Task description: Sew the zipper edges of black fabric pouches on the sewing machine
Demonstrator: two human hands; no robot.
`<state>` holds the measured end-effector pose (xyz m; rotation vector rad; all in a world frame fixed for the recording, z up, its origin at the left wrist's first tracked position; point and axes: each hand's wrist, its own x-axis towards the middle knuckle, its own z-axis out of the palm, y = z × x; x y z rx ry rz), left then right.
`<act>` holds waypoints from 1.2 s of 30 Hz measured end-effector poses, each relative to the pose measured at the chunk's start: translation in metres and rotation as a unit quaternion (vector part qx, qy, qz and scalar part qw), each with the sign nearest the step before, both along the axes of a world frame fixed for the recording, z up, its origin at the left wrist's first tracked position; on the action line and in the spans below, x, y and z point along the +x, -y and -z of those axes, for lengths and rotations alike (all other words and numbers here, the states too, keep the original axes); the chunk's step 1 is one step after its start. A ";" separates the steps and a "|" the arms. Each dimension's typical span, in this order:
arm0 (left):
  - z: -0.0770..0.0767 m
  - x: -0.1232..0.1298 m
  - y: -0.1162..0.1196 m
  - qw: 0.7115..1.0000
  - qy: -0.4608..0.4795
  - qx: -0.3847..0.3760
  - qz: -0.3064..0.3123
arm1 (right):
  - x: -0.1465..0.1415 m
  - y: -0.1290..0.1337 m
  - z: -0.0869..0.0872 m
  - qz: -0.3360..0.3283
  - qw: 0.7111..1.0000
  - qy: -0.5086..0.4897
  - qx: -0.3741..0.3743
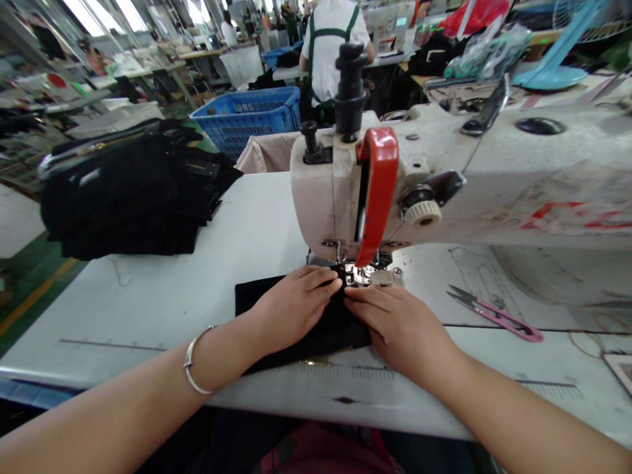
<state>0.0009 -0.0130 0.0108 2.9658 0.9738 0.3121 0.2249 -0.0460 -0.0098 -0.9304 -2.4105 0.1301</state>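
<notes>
A piece of black fabric (316,336) lies on the white sewing table, its upper edge at the presser foot of the sewing machine (316,191). My left hand (296,306) rests on the fabric just left of the foot, fingers together and pressing it down. My right hand (395,319) is at the fabric's right edge, just below the foot, with its fingertips on the cloth and close to the left fingertips. The needle area is partly hidden behind the red guard (379,191).
Black garments (128,191) are piled at the table's left. Pink-handled thread snips (498,316) lie right of my right hand. Behind the table stand a blue basket (251,108) and a person in a white shirt (328,59). A blue fan (557,66) is at the upper right.
</notes>
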 end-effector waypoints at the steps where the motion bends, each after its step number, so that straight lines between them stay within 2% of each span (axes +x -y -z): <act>1: -0.002 0.000 -0.003 1.000 -0.004 0.003 0.003 | 0.000 -0.001 0.000 0.003 1.000 0.008 -0.002; 4: -0.013 0.001 -0.002 1.000 -0.014 0.002 0.010 | 0.001 -0.004 -0.002 0.005 1.000 0.008 -0.027; 8: -0.026 0.007 0.027 0.998 0.000 -0.042 0.047 | 0.009 -0.008 -0.006 -0.013 0.995 -0.061 -0.081; 11: -0.022 0.009 0.049 0.998 0.018 -0.050 0.036 | 0.012 -0.011 -0.008 -0.025 0.994 -0.058 -0.093; 15: -0.007 0.005 0.060 0.995 0.075 -0.070 -0.015 | 0.012 -0.009 -0.008 -0.038 0.996 -0.038 -0.076; 19: 0.001 0.001 0.059 0.984 0.150 -0.086 -0.033 | 0.008 -0.004 -0.006 -0.044 0.998 -0.005 -0.041; 25: 0.001 0.001 0.041 0.981 0.176 -0.082 -0.022 | 0.004 -0.005 -0.003 -0.021 0.999 0.019 -0.024; 30: 0.006 0.000 0.021 0.981 0.181 -0.073 -0.007 | 0.003 -0.007 -0.002 0.029 0.998 0.027 -0.057; 36: 0.007 0.000 0.015 0.983 0.179 -0.044 -0.008 | 0.010 -0.009 -0.007 0.069 0.990 -0.045 -0.115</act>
